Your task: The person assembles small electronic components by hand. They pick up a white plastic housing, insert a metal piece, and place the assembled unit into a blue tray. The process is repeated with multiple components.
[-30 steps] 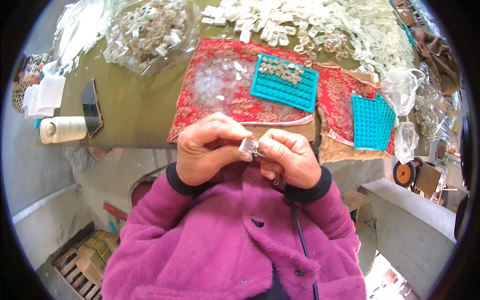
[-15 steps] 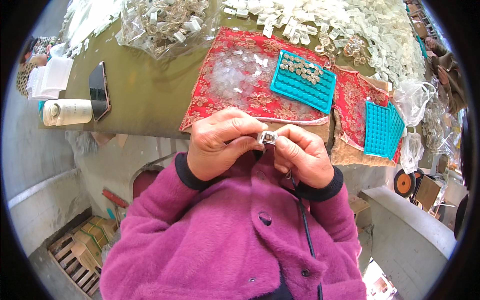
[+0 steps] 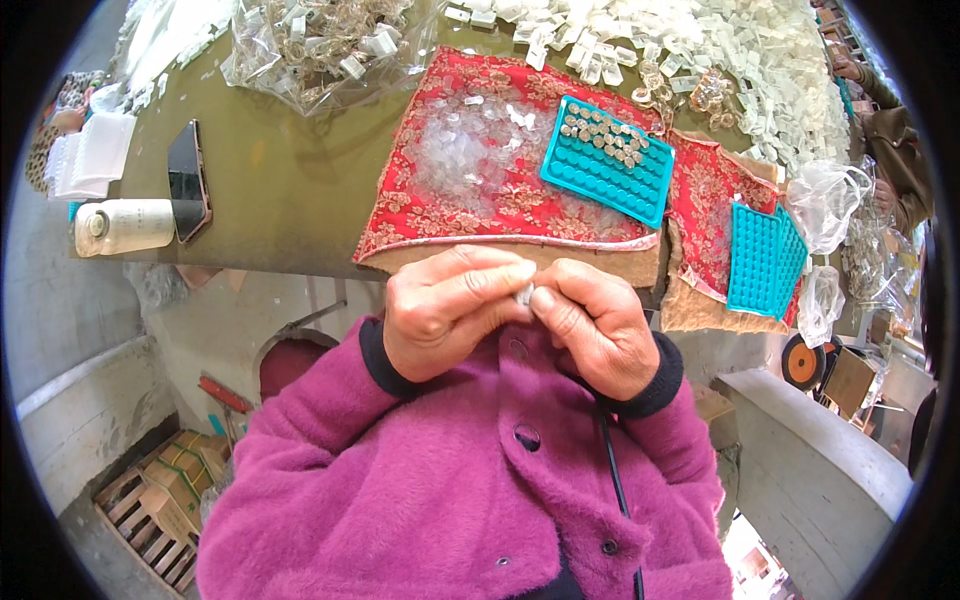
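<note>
My left hand (image 3: 450,308) and my right hand (image 3: 603,325) meet at the front edge of the table, fingertips together. Pinched between them is a small whitish plastic piece (image 3: 525,294), mostly covered by the fingers. Just beyond my hands lies a red floral cloth (image 3: 400,215) with a heap of thin clear plastic bits (image 3: 455,150) on it. A teal tray (image 3: 610,190) with rows of round pockets rests on the cloth's right part. Several small round metallic pieces (image 3: 605,137) sit in its far rows.
Two more teal trays (image 3: 755,260) overlap on the right. Behind are piles of clear plastic pieces (image 3: 700,60) and a clear bag (image 3: 320,50) of small parts. A phone (image 3: 188,180) and a white bottle (image 3: 125,227) stand left. Another person's sleeve (image 3: 900,150) shows far right.
My fingers have closed further over the small piece, which showed more of its ribbed side before. My right hand has turned slightly inward.
</note>
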`<state>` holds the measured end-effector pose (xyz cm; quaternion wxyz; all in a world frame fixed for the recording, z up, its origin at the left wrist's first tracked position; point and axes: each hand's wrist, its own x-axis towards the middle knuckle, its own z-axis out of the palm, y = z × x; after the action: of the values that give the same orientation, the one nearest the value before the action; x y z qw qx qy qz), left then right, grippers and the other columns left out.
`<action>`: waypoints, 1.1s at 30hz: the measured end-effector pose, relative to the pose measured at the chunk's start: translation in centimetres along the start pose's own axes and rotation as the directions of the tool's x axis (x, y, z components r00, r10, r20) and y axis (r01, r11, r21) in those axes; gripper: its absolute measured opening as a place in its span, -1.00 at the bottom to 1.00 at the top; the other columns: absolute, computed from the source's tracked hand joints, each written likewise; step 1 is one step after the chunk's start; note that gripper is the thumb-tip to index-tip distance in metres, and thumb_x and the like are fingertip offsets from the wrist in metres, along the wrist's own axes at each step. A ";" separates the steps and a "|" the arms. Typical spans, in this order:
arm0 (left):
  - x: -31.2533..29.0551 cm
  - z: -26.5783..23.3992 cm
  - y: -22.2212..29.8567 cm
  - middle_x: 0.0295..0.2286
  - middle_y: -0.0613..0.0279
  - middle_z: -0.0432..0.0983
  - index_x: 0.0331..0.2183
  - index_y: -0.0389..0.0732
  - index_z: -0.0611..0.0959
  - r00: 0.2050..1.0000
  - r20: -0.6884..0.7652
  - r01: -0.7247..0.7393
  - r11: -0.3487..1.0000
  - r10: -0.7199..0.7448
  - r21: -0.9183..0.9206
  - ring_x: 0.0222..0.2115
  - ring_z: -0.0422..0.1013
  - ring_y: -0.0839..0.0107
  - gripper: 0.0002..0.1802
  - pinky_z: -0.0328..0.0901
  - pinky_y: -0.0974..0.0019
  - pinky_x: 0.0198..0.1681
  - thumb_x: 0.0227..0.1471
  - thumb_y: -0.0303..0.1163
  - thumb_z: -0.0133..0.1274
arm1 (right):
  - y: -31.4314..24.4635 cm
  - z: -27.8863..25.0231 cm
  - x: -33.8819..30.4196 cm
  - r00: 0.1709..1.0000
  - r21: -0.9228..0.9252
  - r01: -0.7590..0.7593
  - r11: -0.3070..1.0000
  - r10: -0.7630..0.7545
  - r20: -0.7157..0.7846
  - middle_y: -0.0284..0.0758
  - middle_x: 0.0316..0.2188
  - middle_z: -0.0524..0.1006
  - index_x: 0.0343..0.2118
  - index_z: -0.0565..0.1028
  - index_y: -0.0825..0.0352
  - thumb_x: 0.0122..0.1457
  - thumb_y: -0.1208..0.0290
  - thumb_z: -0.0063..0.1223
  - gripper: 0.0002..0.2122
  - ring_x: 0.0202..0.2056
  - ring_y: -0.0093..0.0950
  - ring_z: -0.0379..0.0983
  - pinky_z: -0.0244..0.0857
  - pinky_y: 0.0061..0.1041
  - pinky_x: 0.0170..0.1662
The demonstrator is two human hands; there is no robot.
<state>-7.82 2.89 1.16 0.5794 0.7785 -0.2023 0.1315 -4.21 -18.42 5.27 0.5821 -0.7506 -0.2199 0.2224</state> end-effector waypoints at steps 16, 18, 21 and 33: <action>0.7 -2.5 -1.1 -0.13 0.15 0.60 -0.08 -0.35 0.62 0.828 0.178 0.482 0.514 -0.531 -0.710 -0.20 0.55 0.46 -0.75 0.50 0.38 -0.11 0.19 -0.68 0.19 | 3.1 -0.5 4.6 0.921 -0.812 0.113 0.572 -0.367 -0.131 -0.26 -0.37 0.46 -0.31 0.51 0.30 0.05 0.54 0.29 -0.83 -0.29 -0.27 0.49 0.40 -0.27 -0.28; 0.9 -2.4 -0.9 -0.12 0.13 0.60 -0.06 -0.35 0.60 0.826 0.162 0.482 0.528 -0.539 -0.699 -0.17 0.55 0.43 -0.74 0.50 0.34 -0.06 0.20 -0.65 0.19 | 2.7 -0.6 4.6 0.908 -0.759 0.128 0.639 -0.383 -0.169 -0.22 -0.37 0.46 -0.31 0.49 0.33 0.07 0.58 0.27 -0.83 -0.29 -0.23 0.48 0.40 -0.25 -0.26; 1.2 -1.7 -0.5 -0.12 0.10 0.59 -0.03 -0.35 0.51 0.807 0.159 0.499 0.512 -0.569 -0.699 -0.10 0.56 0.35 -0.67 0.47 0.21 0.06 0.19 -0.62 0.22 | 1.7 -0.9 3.9 0.889 -0.508 0.145 0.849 -0.337 -0.310 -0.24 -0.39 0.51 -0.27 0.48 0.36 0.25 0.63 0.19 -0.91 -0.37 -0.34 0.50 0.42 -0.37 -0.27; 1.8 0.4 -0.8 -0.08 0.08 0.61 0.05 -0.34 0.58 0.807 0.272 0.469 0.290 -0.523 -0.834 -0.06 0.56 0.29 -0.65 0.45 0.17 0.07 0.24 -0.56 0.18 | 1.2 -0.1 1.1 0.948 -0.001 0.119 0.993 -0.114 -0.299 -0.28 -0.35 0.52 -0.16 0.44 0.41 0.36 0.60 0.10 -0.92 -0.36 -0.47 0.52 0.43 -0.47 -0.28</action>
<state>-5.86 2.37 1.19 0.9076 0.3888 0.0266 -0.1560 -3.19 -18.06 4.06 0.6270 -0.7563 -0.1715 0.0739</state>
